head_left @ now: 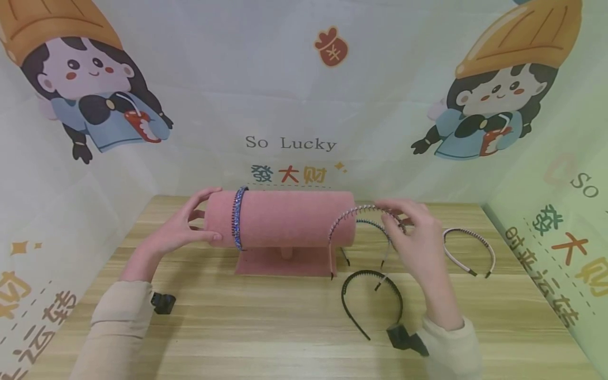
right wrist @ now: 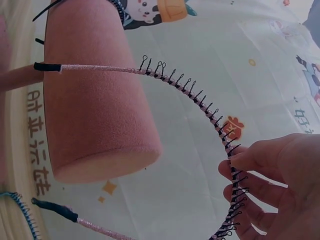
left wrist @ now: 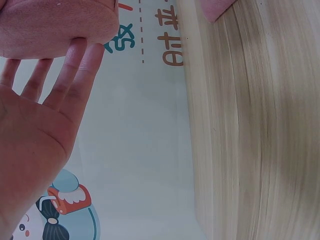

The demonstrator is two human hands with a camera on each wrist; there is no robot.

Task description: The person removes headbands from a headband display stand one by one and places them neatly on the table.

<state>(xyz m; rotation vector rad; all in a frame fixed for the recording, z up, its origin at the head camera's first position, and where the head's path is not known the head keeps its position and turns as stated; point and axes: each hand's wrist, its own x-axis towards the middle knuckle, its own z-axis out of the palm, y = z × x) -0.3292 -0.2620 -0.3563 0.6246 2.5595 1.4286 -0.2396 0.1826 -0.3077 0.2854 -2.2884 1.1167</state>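
Observation:
A pink padded headband stand (head_left: 294, 219) lies lengthwise as a roll on a post and flat base. At its left end my left hand (head_left: 176, 229) holds the roll, thumb in front and fingers over the top and back. Round the roll near that hand sits a glittery blue headband (head_left: 236, 216). Beside the roll's right end, my right hand (head_left: 418, 240) pinches a pale pink toothed headband (right wrist: 200, 102) at the top of its arc between thumb and fingers. Its two dark-tipped ends point toward the roll in the right wrist view, one overlapping it.
On the wooden table (head_left: 228, 327) lie a black toothed headband (head_left: 372, 272) in front, a blue toothed one (head_left: 375, 224) behind the held headband, and a whitish one (head_left: 484, 243) at the right. A printed cloth backdrop (head_left: 214, 132) stands behind and along the sides.

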